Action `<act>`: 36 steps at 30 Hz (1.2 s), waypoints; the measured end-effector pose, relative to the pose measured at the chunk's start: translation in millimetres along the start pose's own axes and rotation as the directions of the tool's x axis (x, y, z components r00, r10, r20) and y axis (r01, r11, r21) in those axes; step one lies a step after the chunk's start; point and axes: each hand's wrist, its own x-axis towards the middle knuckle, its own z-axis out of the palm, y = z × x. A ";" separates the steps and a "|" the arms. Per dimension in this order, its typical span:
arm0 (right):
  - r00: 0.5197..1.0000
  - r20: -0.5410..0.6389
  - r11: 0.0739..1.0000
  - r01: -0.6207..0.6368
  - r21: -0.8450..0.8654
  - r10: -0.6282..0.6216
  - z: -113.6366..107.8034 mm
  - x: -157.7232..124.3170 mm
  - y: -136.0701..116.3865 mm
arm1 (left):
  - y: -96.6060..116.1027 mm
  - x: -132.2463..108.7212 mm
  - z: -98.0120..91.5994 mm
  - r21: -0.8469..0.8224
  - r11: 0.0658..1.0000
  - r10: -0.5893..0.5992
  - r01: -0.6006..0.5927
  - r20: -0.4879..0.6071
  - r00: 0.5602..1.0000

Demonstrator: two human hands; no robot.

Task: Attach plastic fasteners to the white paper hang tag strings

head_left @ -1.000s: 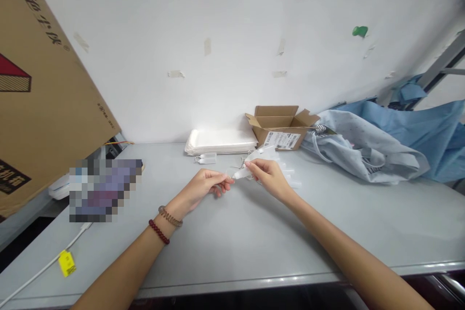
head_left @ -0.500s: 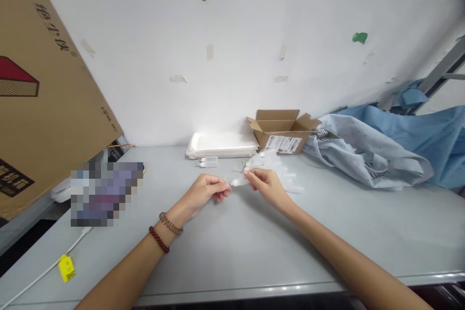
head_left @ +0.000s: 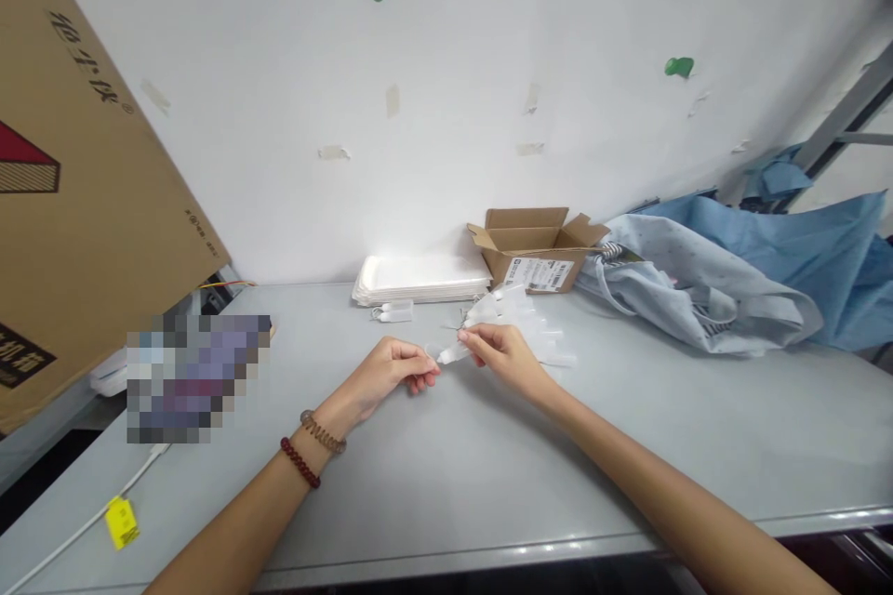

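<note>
My left hand (head_left: 397, 367) pinches a thin pale loop at the narrow end of a small translucent white piece (head_left: 450, 354). Fingertips of my right hand (head_left: 503, 356) are pressed together just above that piece, on a thin dark strand that I cannot make out well. Behind and beyond the right hand lies a fanned group of similar frosted pieces (head_left: 514, 303), partly covered by it. Farther left, a couple of the same small pieces (head_left: 396, 311) with thin loops rest on the grey table (head_left: 433, 483).
A stack of white flat envelopes (head_left: 422, 279) and an open cardboard box (head_left: 534, 251) stand against the wall. Light blue cloth (head_left: 704, 293) lies at right. At left are a large carton (head_left: 104, 167), a blurred-out object (head_left: 202, 381) and a white cable (head_left: 66, 535) with a yellow tag (head_left: 122, 522).
The whole view has shifted slightly. Both hands keep their pinch, and the white piece between them tilts a little more, its narrow end lower and nearer the left fingertips.
</note>
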 end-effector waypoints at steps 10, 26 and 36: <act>0.991 0.007 0.978 0.133 -0.160 -0.133 -8.7 4.2 0.8 | 3.6 4.2 -9.5 0.076 0.997 0.038 -0.033 -0.059 0.998; 0.945 -0.069 0.686 0.180 -0.705 -0.319 -32.5 17.5 33.9 | -18.5 20.4 -64.4 0.037 0.998 0.058 -0.045 -0.569 0.821; 0.975 0.051 0.669 0.187 -0.720 -0.218 -31.1 11.2 20.4 | -14.5 18.8 -56.7 0.010 1.000 0.026 -0.025 -0.595 0.804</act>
